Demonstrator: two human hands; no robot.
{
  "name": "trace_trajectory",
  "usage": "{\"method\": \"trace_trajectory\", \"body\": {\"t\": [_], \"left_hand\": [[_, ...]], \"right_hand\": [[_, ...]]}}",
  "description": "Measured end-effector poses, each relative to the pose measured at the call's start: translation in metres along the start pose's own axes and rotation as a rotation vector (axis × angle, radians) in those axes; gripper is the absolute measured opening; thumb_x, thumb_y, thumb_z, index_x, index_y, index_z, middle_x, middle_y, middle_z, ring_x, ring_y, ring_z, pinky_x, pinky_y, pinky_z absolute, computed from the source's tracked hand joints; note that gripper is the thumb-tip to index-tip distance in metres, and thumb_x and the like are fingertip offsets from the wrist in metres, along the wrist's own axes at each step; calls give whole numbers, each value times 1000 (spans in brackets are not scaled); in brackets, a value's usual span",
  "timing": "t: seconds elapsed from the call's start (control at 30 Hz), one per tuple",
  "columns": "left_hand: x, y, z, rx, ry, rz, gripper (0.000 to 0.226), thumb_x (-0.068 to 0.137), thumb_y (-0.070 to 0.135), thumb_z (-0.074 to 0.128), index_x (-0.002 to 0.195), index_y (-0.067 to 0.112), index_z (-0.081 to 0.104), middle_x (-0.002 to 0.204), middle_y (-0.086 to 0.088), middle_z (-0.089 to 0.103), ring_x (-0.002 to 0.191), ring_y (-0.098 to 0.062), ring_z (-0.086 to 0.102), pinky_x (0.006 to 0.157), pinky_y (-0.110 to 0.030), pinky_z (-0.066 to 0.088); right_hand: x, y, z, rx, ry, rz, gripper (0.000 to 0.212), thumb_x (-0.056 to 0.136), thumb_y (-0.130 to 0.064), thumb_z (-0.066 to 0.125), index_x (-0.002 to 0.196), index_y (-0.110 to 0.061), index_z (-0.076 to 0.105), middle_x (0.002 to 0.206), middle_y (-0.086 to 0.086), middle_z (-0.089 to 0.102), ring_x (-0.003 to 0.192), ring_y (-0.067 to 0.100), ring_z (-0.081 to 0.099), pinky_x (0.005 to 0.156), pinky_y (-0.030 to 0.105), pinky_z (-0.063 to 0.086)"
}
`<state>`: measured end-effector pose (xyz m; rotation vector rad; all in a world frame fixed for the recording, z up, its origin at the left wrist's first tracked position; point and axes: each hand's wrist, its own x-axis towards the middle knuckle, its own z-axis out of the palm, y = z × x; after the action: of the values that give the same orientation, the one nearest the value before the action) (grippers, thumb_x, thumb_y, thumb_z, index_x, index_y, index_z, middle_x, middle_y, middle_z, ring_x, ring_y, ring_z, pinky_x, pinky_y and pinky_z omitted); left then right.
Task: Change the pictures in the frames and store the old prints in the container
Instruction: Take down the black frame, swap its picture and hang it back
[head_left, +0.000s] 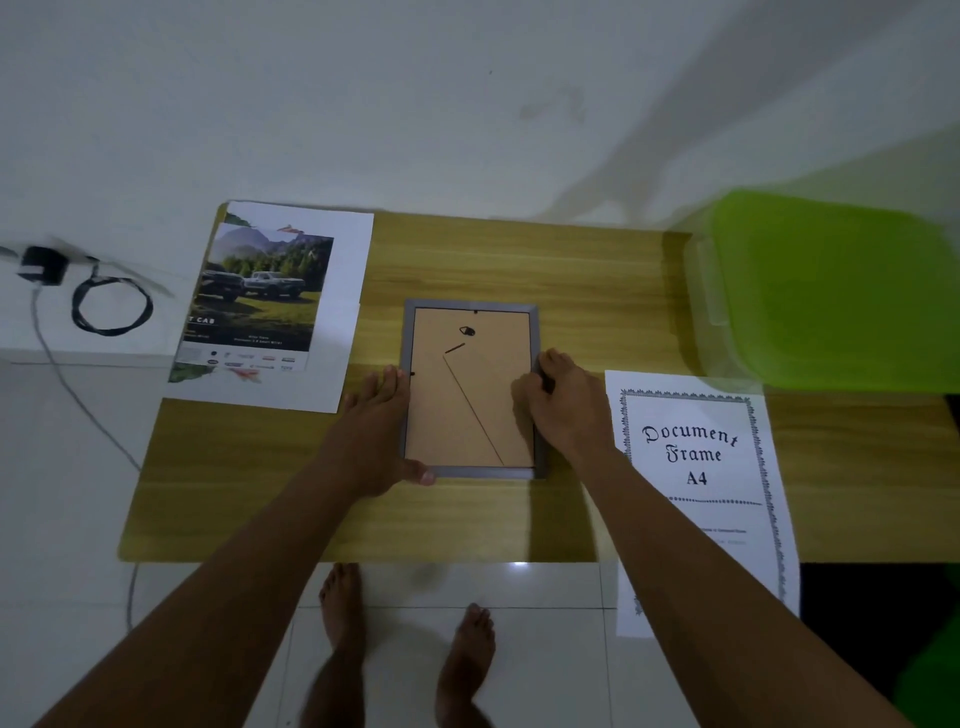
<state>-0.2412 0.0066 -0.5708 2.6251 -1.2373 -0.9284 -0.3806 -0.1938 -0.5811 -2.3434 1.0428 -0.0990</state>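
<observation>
While lying face down in the middle of the picture on the wooden table (597, 270), brown back up, long side running from top to bottom: the picture frame (467, 405), held between both hands. Left hand (376, 431) pressed flat against its left side, fingers straight, thumb at the bottom edge; right hand (561, 405) curled over its right side, pinching at the rim, maybe at a small clip, too small to tell. Both hands touching it, so equally near; likely next, turning the clips and lifting the back off. Car print (265, 296) at the upper left; "Document Frame A4" sheet (696, 457) at the lower right, just beside the right hand; green container (831, 291) at the upper right, blurry, nearer the right hand.
</observation>
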Motion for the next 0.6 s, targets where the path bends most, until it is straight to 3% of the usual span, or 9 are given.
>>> {"method": "trace_trajectory", "body": {"t": [0.07, 0.17, 0.33, 0.43, 0.6], "left_hand": [[1, 1, 1, 14, 12, -4, 136, 62, 65, 75, 152, 13, -13, 161, -6, -13, 147, -29, -14, 118, -47, 1], [5, 5, 3, 42, 39, 0, 134, 62, 68, 72, 153, 14, -11, 161, -6, -11, 147, -31, -12, 118, -49, 4], [10, 4, 9, 54, 51, 2, 135, 62, 71, 70, 152, 15, -13, 161, -6, -14, 146, -31, -17, 119, -50, 2], [11, 2, 10, 43, 41, -3, 135, 63, 70, 70, 152, 16, -16, 160, -4, -17, 146, -29, -19, 119, -49, 0], [14, 1, 11, 22, 42, 0, 136, 63, 69, 71, 151, 17, -19, 160, -2, -18, 146, -27, -20, 117, -49, -2]], "right_hand": [[5, -3, -15, 62, -42, 55, 31, 98, -33, 50, 111, -11, 67, 106, 9, 69, 99, 31, 64, 84, 39, 53], [30, 0, -30, -123, -19, -70, 27, 96, -31, 50, 110, -16, 66, 101, 10, 66, 100, 33, 61, 78, 39, 54], [81, -13, -28, -292, -96, -268, 38, 97, -25, 52, 133, -14, 57, 124, 13, 56, 117, 33, 48, 92, 43, 47], [102, -25, -18, -275, -157, -376, 34, 97, -35, 54, 125, -18, 64, 116, 8, 58, 111, 30, 51, 90, 42, 46], [117, -31, -7, -322, -119, -377, 34, 94, -47, 57, 118, -25, 67, 113, 1, 61, 112, 25, 51, 94, 42, 35]]}}
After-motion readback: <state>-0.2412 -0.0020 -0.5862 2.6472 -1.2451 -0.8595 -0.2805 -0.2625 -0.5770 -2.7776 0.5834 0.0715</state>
